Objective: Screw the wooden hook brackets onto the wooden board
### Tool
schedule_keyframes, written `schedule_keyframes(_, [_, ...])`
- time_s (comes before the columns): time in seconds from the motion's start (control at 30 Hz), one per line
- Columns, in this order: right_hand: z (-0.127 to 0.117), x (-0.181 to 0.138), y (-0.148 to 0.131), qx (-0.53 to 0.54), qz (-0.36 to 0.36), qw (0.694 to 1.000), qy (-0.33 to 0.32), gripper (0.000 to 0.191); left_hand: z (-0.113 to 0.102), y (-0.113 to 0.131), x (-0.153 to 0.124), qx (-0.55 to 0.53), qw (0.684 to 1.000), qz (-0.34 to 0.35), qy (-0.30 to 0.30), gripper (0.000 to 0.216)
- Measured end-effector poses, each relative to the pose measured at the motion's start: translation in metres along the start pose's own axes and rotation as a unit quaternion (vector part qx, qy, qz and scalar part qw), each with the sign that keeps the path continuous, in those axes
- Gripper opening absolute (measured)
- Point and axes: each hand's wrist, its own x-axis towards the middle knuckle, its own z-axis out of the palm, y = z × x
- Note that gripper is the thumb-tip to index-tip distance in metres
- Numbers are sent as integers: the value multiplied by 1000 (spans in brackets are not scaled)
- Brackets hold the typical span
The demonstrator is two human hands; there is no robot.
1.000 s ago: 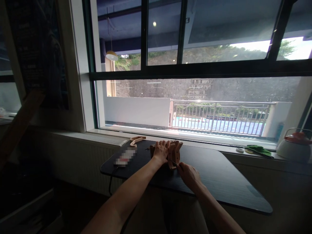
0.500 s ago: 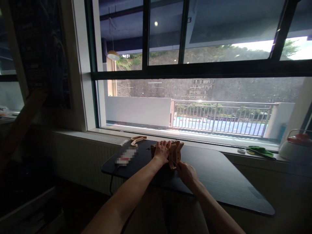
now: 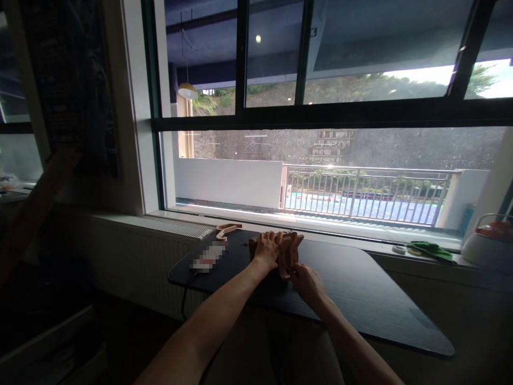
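Observation:
A brown wooden assembly [image 3: 292,251] with shaped, angled side pieces stands on the dark table. My left hand [image 3: 267,250] is closed over its left part, fingers curled across the top, pressing it to the tabletop. At the lower right of the wood, my right hand [image 3: 308,281] is closed in a pinch. A thin, rod-like tool [image 3: 287,268] seems to run from its fingers to the wood; its exact kind is too small to tell. Beyond my left hand lie a separate angled wooden piece [image 3: 227,231] and some tiny dark items [image 3: 245,244].
The dark table [image 3: 360,289] meets the window sill. A blurred-out object [image 3: 209,258] with a black cable [image 3: 183,302] lies on the left side. On the sill are green gloves [image 3: 430,251], tape-like rings [image 3: 399,249] and a white kettle [image 3: 484,243]. A radiator [image 3: 172,226] stands left.
My right hand has turned slightly at the wood's lower right. My left hand keeps its hold in the same place. The whole view has shifted a little.

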Motion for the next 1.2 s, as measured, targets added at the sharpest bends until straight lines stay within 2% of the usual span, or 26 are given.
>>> schedule_keyframes(0.13, [1, 4, 6, 14, 0, 1000, -11, 23, 0, 0, 0, 3, 1000, -1, 3, 112])
schedule_keyframes(0.23, [-2, 1, -1, 9, -23, 1000, 0, 19, 1, 0, 0, 6, 1000, -2, 3, 112])
schedule_keyframes(0.37, [-5, -3, -10, 7, -44, 999, 6, 29, 3, 0, 1, 8, 1000, -4, 1, 113])
schedule_keyframes(0.47, [-3, 1, -6, 25, -21, 999, 4, 21, 5, 0, 1, 9, 1000, -4, 0, 112])
schedule_keyframes(0.63, [0, 11, 8, 79, 32, 996, -17, 23, 4, 0, 1, 11, 1000, -3, 6, 113])
schedule_keyframes(0.8, [-2, 11, 5, 93, 23, 995, -11, 27, 2, -1, -1, 11, 1000, 1, 12, 110])
schedule_keyframes(1.0, [-2, 4, 3, 68, 19, 997, 9, 20, 3, -1, 0, 8, 1000, -3, 14, 111])
schedule_keyframes(1.2, [1, 2, 6, 64, 34, 997, 14, 29, 4, -1, 0, 9, 1000, -4, 7, 113])
